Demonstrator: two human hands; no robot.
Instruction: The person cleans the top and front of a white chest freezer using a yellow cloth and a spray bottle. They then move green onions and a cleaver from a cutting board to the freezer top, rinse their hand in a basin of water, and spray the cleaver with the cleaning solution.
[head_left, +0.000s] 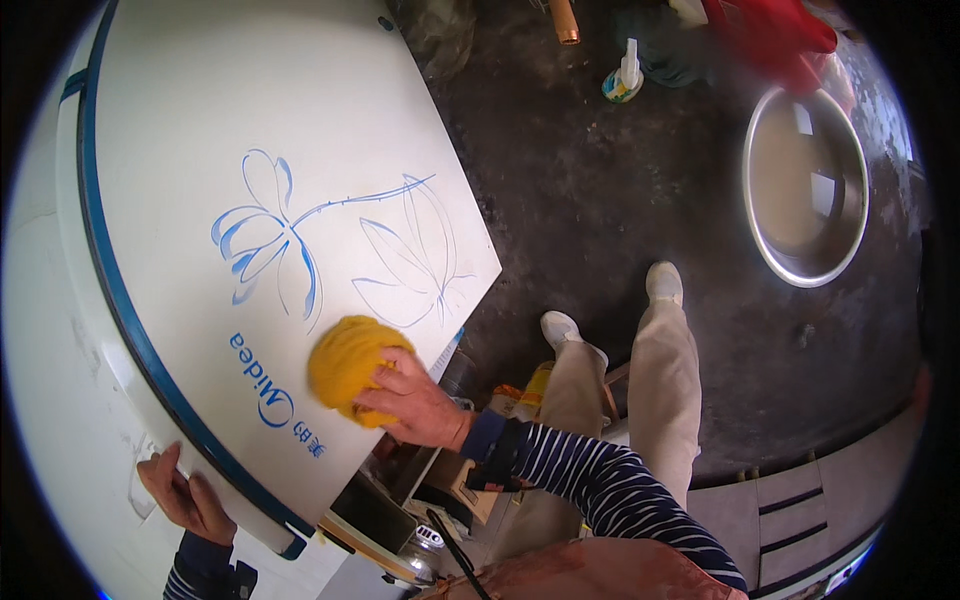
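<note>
My right hand (409, 397) grips a bunched yellow cloth (356, 367) and presses it against the white front panel (180, 135) of a Midea chest freezer. Just below a printed blue flower (281, 232), the cloth sits beside the blue brand lettering (259, 379). My left hand (187, 495) rests at the rim of the freezer's white lid (75, 360), its fingers partly bent and apart. A dark blue trim strip (124, 307) runs between lid and panel.
A metal basin (806, 187) of cloudy water stands on the dark floor (555, 202). Near it are a spray bottle (624, 79) and a red item (780, 37). A cardboard box (459, 487) and a glass jar (420, 559) sit close to my legs; grey cabinets (795, 502) line one side.
</note>
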